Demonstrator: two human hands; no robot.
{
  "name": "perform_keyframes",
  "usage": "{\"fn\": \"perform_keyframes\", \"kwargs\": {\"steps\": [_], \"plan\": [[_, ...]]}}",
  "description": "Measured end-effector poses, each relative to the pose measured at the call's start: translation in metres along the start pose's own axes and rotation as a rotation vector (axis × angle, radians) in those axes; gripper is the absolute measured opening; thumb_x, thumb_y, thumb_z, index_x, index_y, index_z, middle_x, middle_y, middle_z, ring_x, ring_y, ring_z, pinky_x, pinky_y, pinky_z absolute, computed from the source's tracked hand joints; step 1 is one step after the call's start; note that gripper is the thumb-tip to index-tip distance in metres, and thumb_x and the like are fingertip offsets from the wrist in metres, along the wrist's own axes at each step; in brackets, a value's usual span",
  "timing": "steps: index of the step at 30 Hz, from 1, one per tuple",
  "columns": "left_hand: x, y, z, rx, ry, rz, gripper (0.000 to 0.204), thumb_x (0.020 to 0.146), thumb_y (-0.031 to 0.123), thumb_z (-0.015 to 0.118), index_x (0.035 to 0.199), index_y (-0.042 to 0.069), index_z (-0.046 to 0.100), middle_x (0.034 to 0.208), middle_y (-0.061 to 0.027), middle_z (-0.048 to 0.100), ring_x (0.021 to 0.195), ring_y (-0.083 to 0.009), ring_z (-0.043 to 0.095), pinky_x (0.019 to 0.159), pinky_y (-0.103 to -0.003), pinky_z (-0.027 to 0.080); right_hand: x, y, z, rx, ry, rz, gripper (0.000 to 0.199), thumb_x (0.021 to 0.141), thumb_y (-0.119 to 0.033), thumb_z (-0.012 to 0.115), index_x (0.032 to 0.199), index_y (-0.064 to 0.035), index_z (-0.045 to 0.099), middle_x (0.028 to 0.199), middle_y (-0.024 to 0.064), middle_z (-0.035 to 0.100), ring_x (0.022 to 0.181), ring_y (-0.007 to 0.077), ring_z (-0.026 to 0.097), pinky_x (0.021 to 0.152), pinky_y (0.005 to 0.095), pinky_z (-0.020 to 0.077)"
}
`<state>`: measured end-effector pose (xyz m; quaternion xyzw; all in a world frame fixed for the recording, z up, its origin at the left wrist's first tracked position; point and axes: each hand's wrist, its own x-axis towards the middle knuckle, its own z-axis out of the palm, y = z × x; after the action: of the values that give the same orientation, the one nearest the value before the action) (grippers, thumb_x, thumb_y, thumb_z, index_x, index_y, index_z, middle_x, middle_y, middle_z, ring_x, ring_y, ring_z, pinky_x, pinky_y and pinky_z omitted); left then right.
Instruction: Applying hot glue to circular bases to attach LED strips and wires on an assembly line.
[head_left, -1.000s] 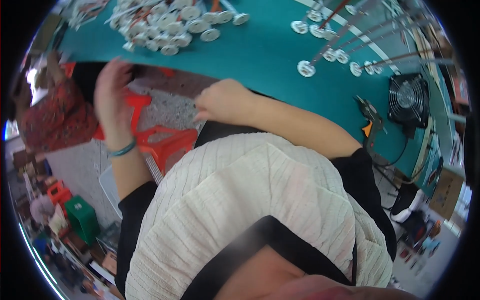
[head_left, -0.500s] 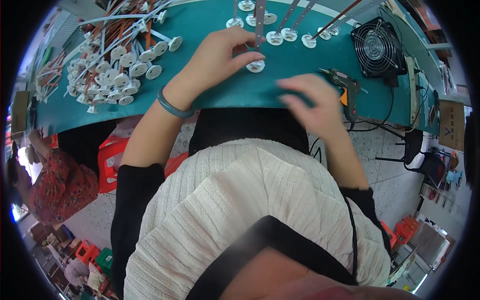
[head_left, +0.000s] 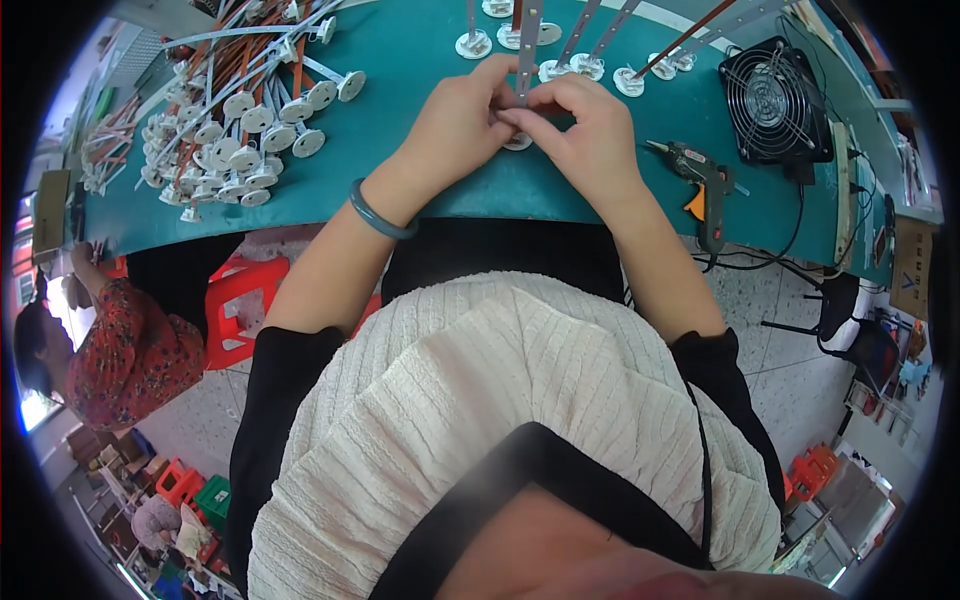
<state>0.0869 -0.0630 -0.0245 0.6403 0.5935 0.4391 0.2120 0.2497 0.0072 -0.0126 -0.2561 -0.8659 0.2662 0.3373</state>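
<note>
Containers: one green crate on floor, lower left; one cardboard box, far right; contents of both can't be made out. Upright strip stands between the hands, its white round base on the green table, partly covered by fingers. Left hand and right hand together, fingertips of both pinched at the strip's lower end, just above the base. Counts: two hands, one bangle on left wrist, one glue gun right of the right hand, one fan beyond it; heap of disc-ended strips at left too tangled to count
</note>
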Motion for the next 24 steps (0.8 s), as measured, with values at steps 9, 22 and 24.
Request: {"fn": "perform_keyframes", "kwargs": {"steps": [9,22,24], "plan": [[0.0,0.003,-0.005,-0.02,-0.033,-0.063,0.05,0.079,-0.001,0.074,0.125,0.01,0.058,0.077,-0.0044,0.065,0.071,-0.0123,0.065,0.066,-0.026,0.052,-0.003,0.001,-0.004,-0.127,0.008,-0.104,0.009,0.083,-0.01,0.071,0.089,-0.0031,0.069,0.083,0.0069,0.068,0.079,0.0246,0.066,0.072,0.0316,0.0519],[-0.001,0.005,-0.007,-0.017,-0.054,0.005,0.041,0.079,0.005,0.076,0.118,0.006,0.062,0.082,-0.0072,0.069,0.073,-0.0169,0.067,0.068,-0.028,0.054,-0.043,0.006,-0.144,1.684,0.218,-0.152,0.034,0.083,-0.024,0.074,0.057,-0.0143,0.055,0.061,-0.0074,0.048,0.059,0.0086,0.049,0.071,0.0222,0.0412],[-0.003,0.006,-0.013,0.016,-0.021,0.112,0.038,0.078,0.01,0.077,0.113,0.005,0.062,0.083,-0.0102,0.07,0.073,-0.0218,0.068,0.068,-0.031,0.055,-0.067,0.032,-0.204,1.603,0.344,-0.294,0.049,0.087,-0.036,0.07,0.049,-0.0157,0.048,0.055,-0.0094,0.047,0.052,0.0069,0.045,0.063,0.0238,0.0411]]}}
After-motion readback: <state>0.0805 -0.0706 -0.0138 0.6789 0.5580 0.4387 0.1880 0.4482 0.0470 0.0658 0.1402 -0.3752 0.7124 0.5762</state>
